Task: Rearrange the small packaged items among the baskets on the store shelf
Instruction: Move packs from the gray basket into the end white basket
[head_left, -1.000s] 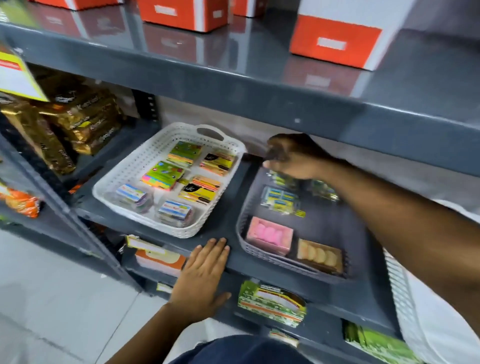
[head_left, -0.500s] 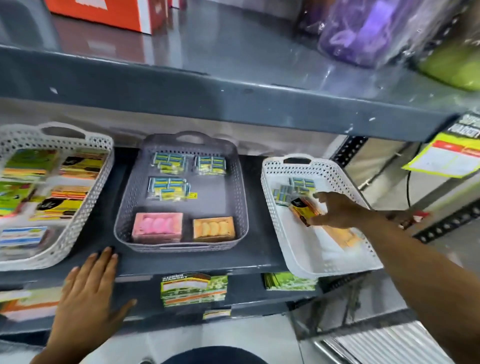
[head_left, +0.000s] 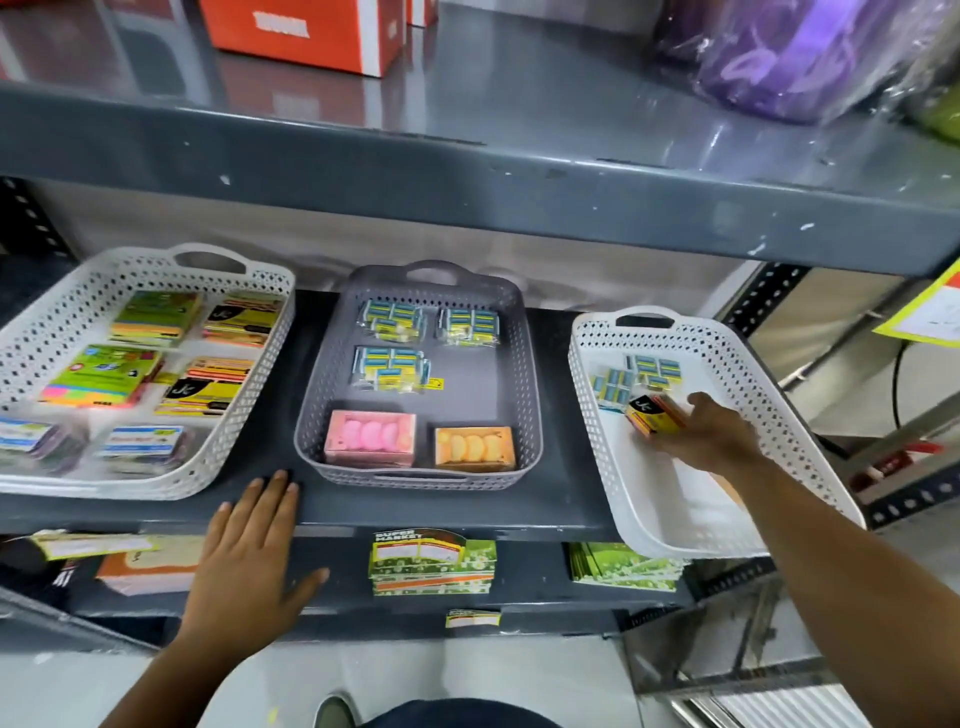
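Three perforated baskets stand on the grey shelf. The left white basket (head_left: 244, 415) holds several sticky-note packs. In the middle grey basket (head_left: 322, 384) lie blue-and-yellow sachet packs (head_left: 389, 364), a pink box (head_left: 370, 437) and an orange box (head_left: 474, 448). The right white basket (head_left: 597, 436) overhangs the shelf edge and holds a blue-yellow pack (head_left: 631, 376). My right hand (head_left: 709, 434) is inside it, fingers closed around a yellow-and-black small pack (head_left: 649, 415). My left hand (head_left: 244, 561) rests flat, fingers spread, on the shelf's front edge.
The upper shelf (head_left: 467, 176) juts out just above the baskets, carrying orange boxes (head_left: 306, 31) and a purple bag (head_left: 779, 47). Green label packs (head_left: 431, 558) lie on the shelf below. A yellow price tag (head_left: 924, 312) hangs at right beside the upright post.
The view swung right from the left basket to all three baskets. My right hand moved from the back of the grey basket into the right white basket, now gripping the yellow-and-black pack.
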